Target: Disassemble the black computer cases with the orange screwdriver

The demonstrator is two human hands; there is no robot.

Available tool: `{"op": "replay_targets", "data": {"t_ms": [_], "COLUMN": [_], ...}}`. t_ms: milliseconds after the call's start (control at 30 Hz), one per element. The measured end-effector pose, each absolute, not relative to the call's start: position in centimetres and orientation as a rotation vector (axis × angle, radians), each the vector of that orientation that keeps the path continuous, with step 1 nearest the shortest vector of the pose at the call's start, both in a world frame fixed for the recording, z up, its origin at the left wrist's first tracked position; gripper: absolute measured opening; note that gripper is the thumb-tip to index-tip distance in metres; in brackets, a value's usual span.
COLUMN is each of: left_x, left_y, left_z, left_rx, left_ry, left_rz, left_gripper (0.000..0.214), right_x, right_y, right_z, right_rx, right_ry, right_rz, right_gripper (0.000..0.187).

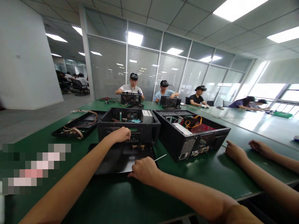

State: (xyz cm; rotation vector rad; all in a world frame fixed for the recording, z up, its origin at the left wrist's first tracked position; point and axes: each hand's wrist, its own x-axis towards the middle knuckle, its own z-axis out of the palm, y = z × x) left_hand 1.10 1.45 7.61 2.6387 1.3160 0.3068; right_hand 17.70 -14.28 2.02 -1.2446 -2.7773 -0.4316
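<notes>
A black computer case [149, 130] stands open-topped on the green table, with a white-labelled metal box, boards and cables inside. My left hand [121, 134] is at its near wall, fingers curled; whatever they may pinch is too small to make out. In front of the case lies a glossy black panel [114, 160]. My right hand [146, 169] is closed at the panel's near right corner, thumb at the edge. From behind its knuckles a thin metal screwdriver [161, 157] shaft points up and right; its handle is hidden in the hand.
A second open case [193, 133] stands to the right, beside a co-worker's hands [235, 151]. At left lies a black cover [77, 126] with cables on it. Across the green table [58, 161], people work at other cases [170, 102].
</notes>
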Motion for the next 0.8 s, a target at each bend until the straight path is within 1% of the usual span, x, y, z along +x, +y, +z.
{"op": "replay_targets", "data": {"t_ms": [167, 333, 533, 667, 800], "left_x": [2.0, 0.7, -2.8, -4.2, -4.7], "left_y": [5.2, 8.7, 10.8, 11.3, 12.6], "left_z": [6.9, 5.6, 3.7, 1.8, -0.1], "left_rx": [2.696, 2.667, 2.501, 2.413, 2.297], "left_ry": [1.416, 1.591, 1.793, 1.841, 1.873], "left_rz": [0.454, 0.767, 1.147, 1.258, 1.273], "left_gripper": [0.010, 0.013, 0.017, 0.019, 0.019], "right_x": [17.2, 16.7, 16.6, 16.6, 16.5], "right_y": [-9.9, -3.4, 4.7, 9.9, 14.1], "right_z": [2.1, 2.2, 2.8, 2.8, 2.2], "right_rx": [-1.373, -1.584, -1.823, -1.903, -1.984], "right_ry": [-2.706, -2.591, -2.464, -2.385, -2.283], "right_rz": [-0.458, -0.502, -0.472, -0.440, -0.405], "right_gripper": [0.049, 0.052, 0.049, 0.045, 0.038]}}
